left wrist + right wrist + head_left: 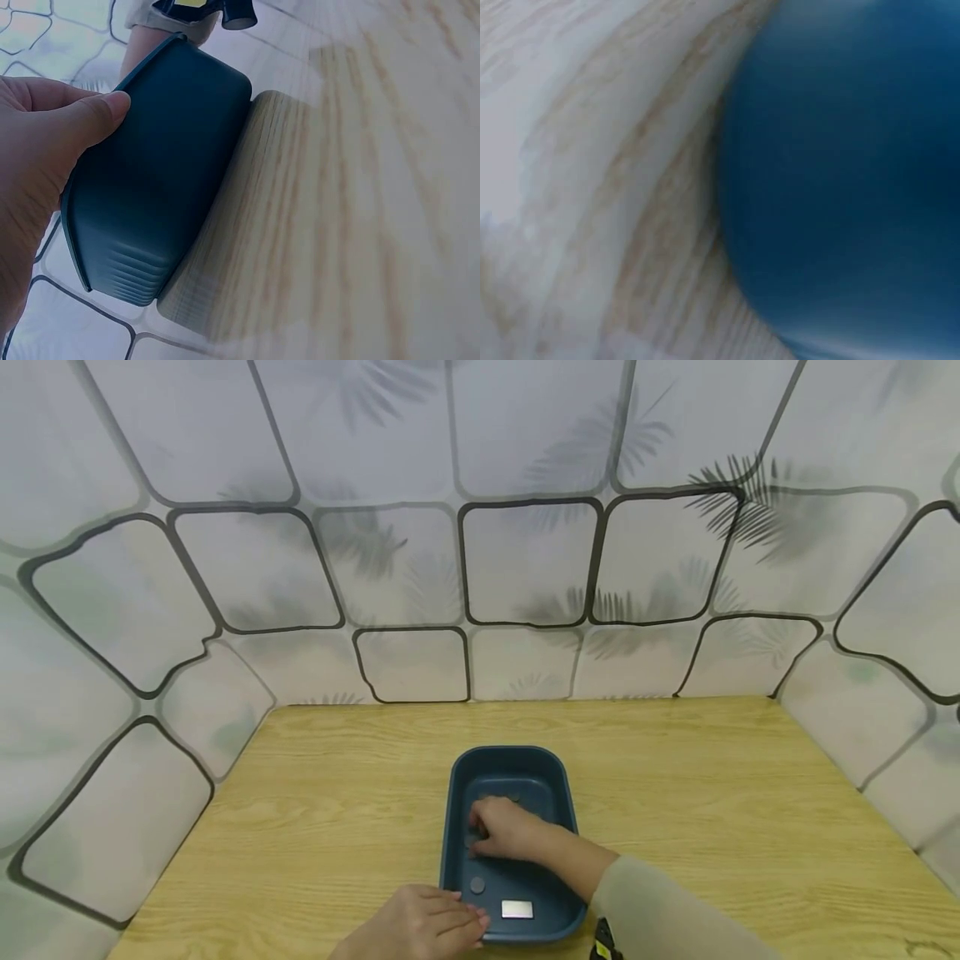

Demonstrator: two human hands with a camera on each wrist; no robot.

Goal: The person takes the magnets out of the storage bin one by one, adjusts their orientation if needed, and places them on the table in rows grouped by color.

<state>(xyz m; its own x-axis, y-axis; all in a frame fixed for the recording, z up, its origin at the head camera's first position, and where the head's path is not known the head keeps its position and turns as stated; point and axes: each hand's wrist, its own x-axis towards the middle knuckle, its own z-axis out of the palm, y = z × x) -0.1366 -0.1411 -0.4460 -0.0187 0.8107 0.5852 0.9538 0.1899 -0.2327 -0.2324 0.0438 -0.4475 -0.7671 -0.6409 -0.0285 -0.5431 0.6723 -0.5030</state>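
A dark blue rectangular tray [540, 893] with rounded corners stands on the table. My left hand [423, 922] grips its near left rim; in the left wrist view the thumb [112, 109] lies against the tray's outer wall [165, 150]. My right hand [513, 831] reaches inside the tray with fingers bent down at its floor, left of the middle. I cannot tell whether they pinch anything. A grey disc [477, 885] lies near my left fingertips, and a silver rectangular piece [517, 909] lies by the near wall. Another small disc [513, 797] shows beyond the right hand.
The wood-grain table [322, 810] extends on both sides of the tray. A patterned cloth wall [525, 560] encloses the table at the back and sides. The right wrist view shows mostly the blue tray wall [840, 187] close up. A dark strap [602, 941] hangs by the right sleeve.
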